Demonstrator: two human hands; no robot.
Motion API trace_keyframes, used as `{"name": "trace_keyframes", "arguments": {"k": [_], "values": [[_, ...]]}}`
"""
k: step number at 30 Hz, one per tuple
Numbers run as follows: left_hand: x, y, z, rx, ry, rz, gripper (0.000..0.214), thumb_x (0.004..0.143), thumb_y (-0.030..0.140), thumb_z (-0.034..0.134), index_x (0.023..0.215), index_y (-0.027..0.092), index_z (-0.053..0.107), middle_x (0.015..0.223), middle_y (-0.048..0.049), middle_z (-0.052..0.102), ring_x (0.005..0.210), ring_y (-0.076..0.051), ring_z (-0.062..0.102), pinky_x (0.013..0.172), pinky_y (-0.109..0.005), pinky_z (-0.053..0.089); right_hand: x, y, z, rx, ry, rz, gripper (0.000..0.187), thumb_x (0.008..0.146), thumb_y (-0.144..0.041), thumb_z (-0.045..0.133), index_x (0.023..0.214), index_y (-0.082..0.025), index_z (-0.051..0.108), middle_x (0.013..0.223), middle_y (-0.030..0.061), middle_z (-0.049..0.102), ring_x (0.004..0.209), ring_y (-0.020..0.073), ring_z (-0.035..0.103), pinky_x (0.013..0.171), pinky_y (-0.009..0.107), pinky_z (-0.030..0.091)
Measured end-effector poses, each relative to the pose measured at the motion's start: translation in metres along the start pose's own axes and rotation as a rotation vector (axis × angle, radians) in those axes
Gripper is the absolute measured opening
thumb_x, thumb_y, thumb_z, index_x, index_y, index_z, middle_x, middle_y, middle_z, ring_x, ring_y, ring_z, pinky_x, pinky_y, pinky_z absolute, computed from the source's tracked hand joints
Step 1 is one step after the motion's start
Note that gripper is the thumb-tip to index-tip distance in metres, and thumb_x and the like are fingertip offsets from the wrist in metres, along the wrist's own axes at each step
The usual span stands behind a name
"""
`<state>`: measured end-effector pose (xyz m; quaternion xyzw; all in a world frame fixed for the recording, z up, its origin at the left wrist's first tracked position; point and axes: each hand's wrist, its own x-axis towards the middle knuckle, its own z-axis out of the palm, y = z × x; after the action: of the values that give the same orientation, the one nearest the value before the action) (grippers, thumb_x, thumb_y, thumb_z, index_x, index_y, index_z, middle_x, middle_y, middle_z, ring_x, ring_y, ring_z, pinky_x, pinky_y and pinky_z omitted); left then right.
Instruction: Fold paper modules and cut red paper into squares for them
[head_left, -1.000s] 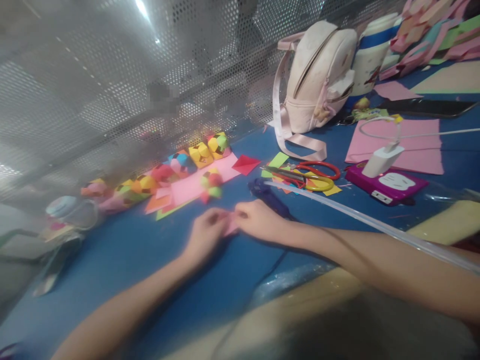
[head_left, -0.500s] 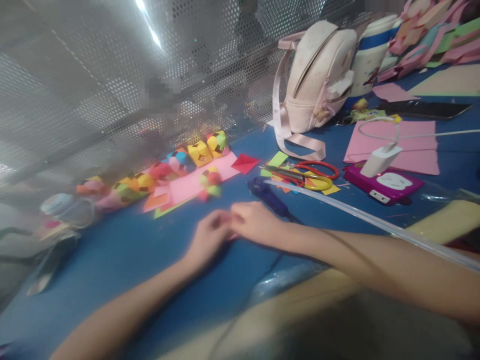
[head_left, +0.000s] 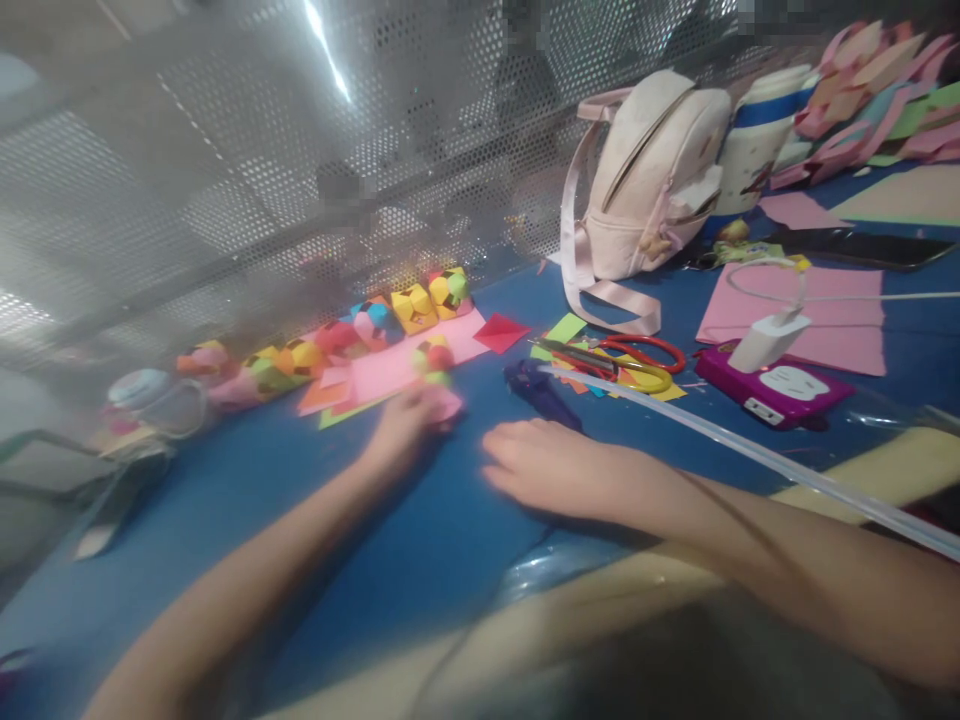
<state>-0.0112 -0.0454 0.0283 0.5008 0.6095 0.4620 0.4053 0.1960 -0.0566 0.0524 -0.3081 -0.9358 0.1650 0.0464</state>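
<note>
In the head view, a small pink paper piece [head_left: 445, 405] was pinched in the fingers of the left hand [head_left: 405, 422], near the middle of the blue table [head_left: 420, 560]; its folds were blurred. Just beyond it, a small multicoloured paper ball [head_left: 433, 355] was seen on a pink paper strip [head_left: 382, 370]. The right hand [head_left: 540, 455] was held palm down with its fingers bent, apart from the left; whether anything was kept beneath them could not be told. Just behind it, a dark blue glue gun [head_left: 541, 392] was laid, from which a long clear stick [head_left: 720, 440] was stretched to the right. Scissors [head_left: 645, 372] with red and yellow handles were placed over coloured scraps, and a red folded paper [head_left: 502, 333] was set to their left. Along the perforated metal panel [head_left: 450, 130], a row of folded paper balls [head_left: 413, 308] was lined up.

On the right, a white charger [head_left: 771, 340] was plugged into a purple power block [head_left: 757, 388], on which a white socket face and a pale port panel were shown; any lettering there was too small to be read. A blue band and dark printed figures were carried by a white bottle [head_left: 757, 145], but no words could be made out. Beside it, a pale backpack [head_left: 652, 180] was stood upright, marked with faint, unreadable motifs
</note>
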Motion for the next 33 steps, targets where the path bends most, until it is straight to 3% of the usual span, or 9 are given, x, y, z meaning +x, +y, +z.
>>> {"name": "trace_keyframes", "arguments": {"k": [5, 8, 12, 15, 17, 20, 25, 28, 33], "values": [[0.002, 0.006, -0.002, -0.074, -0.027, -0.039, 0.029, 0.063, 0.025, 0.063, 0.090, 0.015, 0.061, 0.095, -0.0092, 0.066, 0.074, -0.016, 0.066, 0.071, -0.032, 0.054, -0.025, 0.008, 0.004, -0.105, 0.039, -0.075, 0.015, 0.090, -0.023, 0.050, 0.083, -0.018, 0.062, 0.085, 0.0079, 0.068, 0.077, 0.0238, 0.067, 0.061, 0.031, 0.038], [-0.011, 0.000, -0.014, -0.036, 0.003, -0.071, 0.036, 0.064, 0.022, 0.062, 0.099, 0.016, 0.059, 0.102, -0.0102, 0.065, 0.072, -0.016, 0.067, 0.062, -0.028, 0.053, -0.041, 0.026, 0.004, -0.140, 0.043, 0.028, 0.019, 0.090, -0.027, 0.051, 0.077, -0.019, 0.061, 0.080, 0.0075, 0.069, 0.074, 0.0239, 0.067, 0.060, 0.030, 0.038], [-0.048, -0.002, -0.024, 0.077, -0.070, -0.126, 0.034, 0.064, 0.018, 0.063, 0.098, 0.014, 0.063, 0.097, -0.0099, 0.068, 0.064, -0.016, 0.064, 0.052, -0.025, 0.048, -0.045, 0.057, -0.001, -0.242, 0.135, 0.221, 0.023, 0.090, -0.033, 0.052, 0.078, -0.017, 0.064, 0.078, 0.0109, 0.069, 0.076, 0.0256, 0.066, 0.064, 0.031, 0.041], [-0.084, 0.005, -0.020, 0.420, -0.250, 0.021, 0.029, 0.073, 0.021, 0.059, 0.102, 0.019, 0.065, 0.096, -0.0070, 0.068, 0.076, -0.016, 0.061, 0.064, -0.027, 0.050, -0.030, 0.072, -0.008, -0.183, 0.204, 0.287, 0.028, 0.090, -0.035, 0.052, 0.106, -0.016, 0.063, 0.098, 0.0133, 0.070, 0.088, 0.0262, 0.066, 0.071, 0.031, 0.044], [-0.107, 0.007, -0.017, 0.576, -0.273, 0.103, 0.029, 0.078, 0.021, 0.053, 0.106, 0.021, 0.063, 0.095, -0.0058, 0.067, 0.080, -0.017, 0.059, 0.069, -0.027, 0.050, -0.017, 0.076, -0.012, -0.112, 0.180, 0.306, 0.032, 0.089, -0.037, 0.052, 0.110, -0.015, 0.062, 0.100, 0.0125, 0.070, 0.087, 0.0250, 0.066, 0.071, 0.030, 0.045], [-0.136, -0.004, -0.014, 0.663, -0.405, 0.174, 0.028, 0.082, 0.023, 0.051, 0.110, 0.024, 0.058, 0.099, -0.0049, 0.064, 0.082, -0.016, 0.058, 0.073, -0.028, 0.049, -0.003, 0.076, -0.017, -0.040, 0.153, 0.269, 0.028, 0.087, -0.039, 0.052, 0.095, -0.016, 0.066, 0.086, 0.0090, 0.071, 0.077, 0.0228, 0.065, 0.069, 0.029, 0.045], [-0.169, -0.042, -0.019, 0.758, -0.575, 0.455, 0.028, 0.086, 0.037, 0.055, 0.112, 0.027, 0.059, 0.101, -0.0103, 0.065, 0.085, -0.021, 0.058, 0.076, -0.031, 0.049, 0.002, 0.064, -0.018, 0.053, 0.231, 0.232, 0.019, 0.086, -0.030, 0.053, 0.079, -0.019, 0.066, 0.079, 0.0061, 0.070, 0.074, 0.0207, 0.064, 0.068, 0.029, 0.045], [-0.180, -0.047, -0.019, 0.744, -0.573, 0.408, 0.027, 0.091, 0.037, 0.049, 0.114, 0.030, 0.060, 0.095, -0.0098, 0.065, 0.081, -0.021, 0.058, 0.074, -0.032, 0.048, 0.003, 0.057, -0.017, 0.053, 0.233, 0.315, 0.027, 0.086, -0.029, 0.053, 0.061, -0.020, 0.058, 0.068, 0.0043, 0.067, 0.066, 0.0192, 0.062, 0.064, 0.028, 0.043], [-0.185, -0.028, -0.014, 0.650, -0.592, 0.315, 0.027, 0.094, 0.041, 0.042, 0.106, 0.029, 0.063, 0.086, -0.0069, 0.065, 0.077, -0.020, 0.060, 0.069, -0.030, 0.047, 0.005, 0.057, -0.009, 0.027, 0.270, 0.297, 0.029, 0.085, -0.035, 0.053, 0.060, -0.023, 0.057, 0.059, 0.0010, 0.064, 0.056, 0.0178, 0.058, 0.056, 0.028, 0.041]]}}
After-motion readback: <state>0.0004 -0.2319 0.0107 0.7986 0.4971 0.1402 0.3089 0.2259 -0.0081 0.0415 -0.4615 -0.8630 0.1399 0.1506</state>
